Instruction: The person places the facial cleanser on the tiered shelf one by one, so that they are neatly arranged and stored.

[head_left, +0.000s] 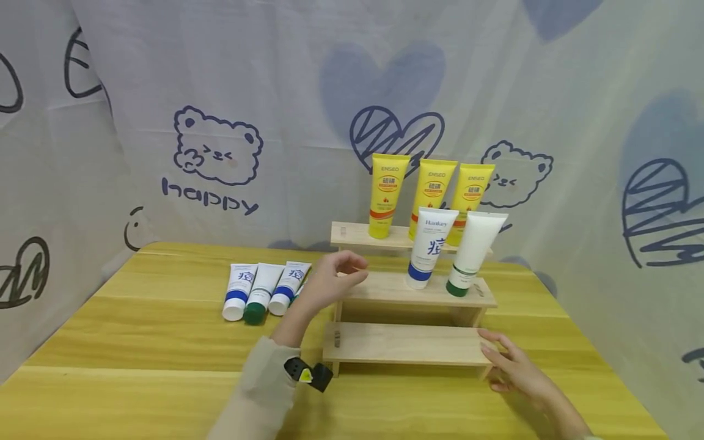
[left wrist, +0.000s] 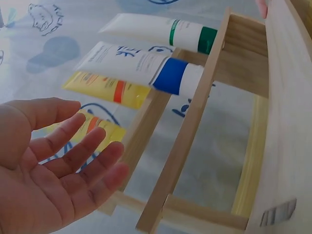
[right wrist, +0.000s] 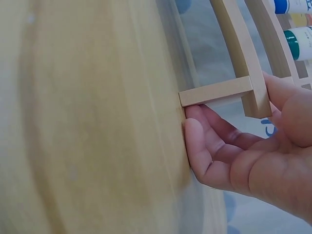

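A three-step wooden display stand (head_left: 407, 345) stands on the table. My left hand (head_left: 330, 281) hovers by the left end of its middle step, fingers loosely bent and holding nothing; the left wrist view shows the empty palm. With my right hand (head_left: 514, 366) I grip the right end of the lowest step, thumb over the board and fingers curled by its leg (right wrist: 217, 91). On the middle step stand a white tube with a blue cap (head_left: 431, 247) and a white tube with a green cap (head_left: 474, 253). Three yellow tubes (head_left: 387, 195) stand on the top step, two partly hidden.
Left of the stand, several white tubes (head_left: 264, 290) with blue or green caps lie side by side on the wooden table (head_left: 165, 348); my left hand partly covers one. A printed cloth (head_left: 297, 91) hangs behind and along the sides.
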The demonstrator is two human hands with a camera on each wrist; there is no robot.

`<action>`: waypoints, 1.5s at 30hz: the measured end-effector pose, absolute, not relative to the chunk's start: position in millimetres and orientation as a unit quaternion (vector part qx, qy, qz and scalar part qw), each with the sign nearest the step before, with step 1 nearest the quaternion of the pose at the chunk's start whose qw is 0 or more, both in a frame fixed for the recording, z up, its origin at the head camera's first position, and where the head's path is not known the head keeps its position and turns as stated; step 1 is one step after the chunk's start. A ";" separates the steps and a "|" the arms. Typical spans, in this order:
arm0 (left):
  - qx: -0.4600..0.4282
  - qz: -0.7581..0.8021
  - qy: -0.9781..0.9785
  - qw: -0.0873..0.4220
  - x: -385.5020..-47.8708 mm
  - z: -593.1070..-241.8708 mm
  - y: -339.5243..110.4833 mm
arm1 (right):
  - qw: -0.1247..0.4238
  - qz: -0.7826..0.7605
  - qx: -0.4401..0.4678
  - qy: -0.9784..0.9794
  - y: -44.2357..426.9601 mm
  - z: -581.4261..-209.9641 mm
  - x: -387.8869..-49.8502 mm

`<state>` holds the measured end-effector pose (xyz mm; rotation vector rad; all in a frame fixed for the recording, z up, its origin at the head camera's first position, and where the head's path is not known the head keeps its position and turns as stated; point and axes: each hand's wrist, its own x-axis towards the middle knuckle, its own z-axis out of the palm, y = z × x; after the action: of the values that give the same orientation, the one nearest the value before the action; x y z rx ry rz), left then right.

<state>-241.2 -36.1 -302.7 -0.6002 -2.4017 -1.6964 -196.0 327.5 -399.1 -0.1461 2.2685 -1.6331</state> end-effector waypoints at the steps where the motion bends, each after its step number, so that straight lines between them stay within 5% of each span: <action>1: -0.200 -0.565 -0.797 0.070 -241.1 -303.7 -39.5 | 0.172 -0.576 -0.053 0.798 328.2 -399.1 -196.2; 30: -0.041 -0.571 -0.818 0.061 -246.9 -341.5 -181.8 | 0.200 -0.594 -0.075 0.776 331.9 -398.2 -197.9; 45: -0.008 -0.536 -0.840 0.083 -251.5 -360.4 -216.3 | 0.202 -0.593 -0.077 0.776 331.3 -398.0 -197.7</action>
<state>-251.5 -216.3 -360.4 -0.0251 -2.5080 -1.5993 -197.7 331.3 -398.0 -0.2148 2.1673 -1.6556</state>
